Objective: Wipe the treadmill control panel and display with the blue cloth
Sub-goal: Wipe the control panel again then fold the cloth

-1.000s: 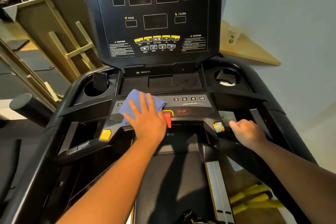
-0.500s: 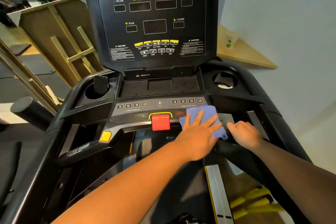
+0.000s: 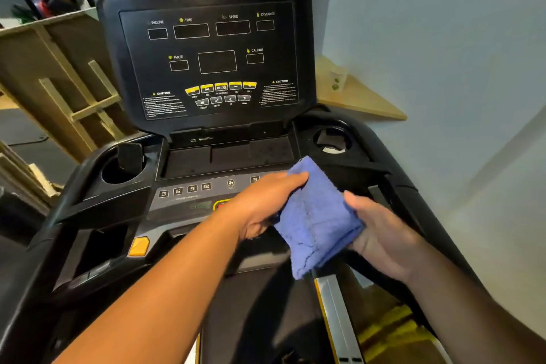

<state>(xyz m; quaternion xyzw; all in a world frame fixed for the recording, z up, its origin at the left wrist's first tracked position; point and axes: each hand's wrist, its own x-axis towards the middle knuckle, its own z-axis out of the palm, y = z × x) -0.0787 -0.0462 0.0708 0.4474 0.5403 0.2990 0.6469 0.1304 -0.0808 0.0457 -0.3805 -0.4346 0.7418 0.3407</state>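
Note:
The folded blue cloth (image 3: 316,216) is lifted off the console and held between both hands above the right part of the lower control strip (image 3: 183,190). My left hand (image 3: 263,204) grips its upper left edge. My right hand (image 3: 381,233) cups its right side from below. The tall black display panel (image 3: 215,53) stands upright behind, its windows dark. The red stop button is mostly hidden behind my left hand.
Black cup holders sit left (image 3: 122,168) and right (image 3: 332,139) of the console tray. A yellow button (image 3: 139,245) marks the left handrail. A wooden corner shelf (image 3: 360,100) with a cup juts from the right wall. Wooden frames stand to the left.
My left hand swept the cloth rightward across the lower control strip, then lifted it off. My right hand left the right handrail and took hold of the cloth's right side.

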